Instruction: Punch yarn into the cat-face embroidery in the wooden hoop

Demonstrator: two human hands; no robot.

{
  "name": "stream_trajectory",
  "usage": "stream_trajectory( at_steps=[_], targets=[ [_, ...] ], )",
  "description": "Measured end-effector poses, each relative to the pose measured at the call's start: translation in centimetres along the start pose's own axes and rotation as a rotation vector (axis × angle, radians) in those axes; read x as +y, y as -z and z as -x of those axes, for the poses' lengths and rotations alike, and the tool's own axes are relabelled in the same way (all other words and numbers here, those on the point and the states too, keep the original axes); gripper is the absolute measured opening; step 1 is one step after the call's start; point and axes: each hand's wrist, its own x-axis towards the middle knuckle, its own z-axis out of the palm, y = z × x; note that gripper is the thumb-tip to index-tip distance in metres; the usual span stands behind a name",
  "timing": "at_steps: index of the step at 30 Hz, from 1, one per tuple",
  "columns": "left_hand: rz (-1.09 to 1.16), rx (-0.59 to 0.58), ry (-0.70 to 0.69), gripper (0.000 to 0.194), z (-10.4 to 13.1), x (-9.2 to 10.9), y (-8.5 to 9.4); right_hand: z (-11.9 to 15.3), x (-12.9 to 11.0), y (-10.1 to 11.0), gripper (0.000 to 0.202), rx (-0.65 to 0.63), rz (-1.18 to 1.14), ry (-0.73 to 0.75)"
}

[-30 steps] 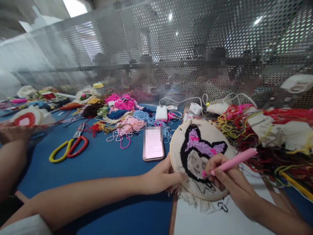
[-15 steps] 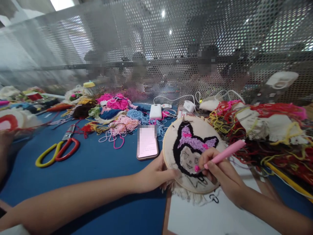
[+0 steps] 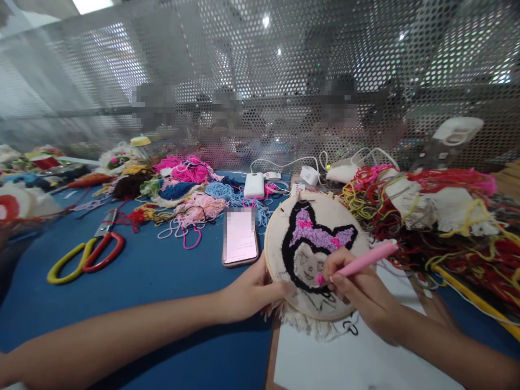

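My left hand grips the lower left edge of a round embroidery hoop, thumb on top of the cloth and fingers beneath. Cream fabric stretched in it bears a figure worked in black, purple and pink yarn loops, with a drawn face inside. In my right hand is a pink punch needle, held like a pen and slanting up to the right. Its tip is at a small pink patch beside the face, partly hidden by my fingers.
A phone lies left of the hoop, scissors farther left. White paper on a brown board is below. Yarn heaps line the back; a red and yellow tangle is at right. A perforated metal screen stands behind.
The view has shifted slightly, so things sit a little farther left. Both hands keep their holds on the hoop and punch needle. The other person's hand at the left edge is out of view.
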Motion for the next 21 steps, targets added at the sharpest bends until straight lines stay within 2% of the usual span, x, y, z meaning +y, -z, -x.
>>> stream_trajectory(
  at_steps=[7, 14, 21],
  targets=[
    [0.026, 0.02, -0.012, 0.057, 0.1, 0.1, -0.2, -0.2, -0.8, 0.4, 0.006, -0.13, 0.279, 0.234],
    [0.021, 0.013, -0.006, 0.053, -0.1, 0.0, -0.1, -0.9, -2.2, 0.6, 0.01, -0.179, 0.349, 0.226],
    [0.0, 0.008, 0.014, 0.043, -0.3, 0.1, 0.3, -0.8, -1.7, 0.5, 0.01, -0.209, 0.363, 0.224]
  ],
)
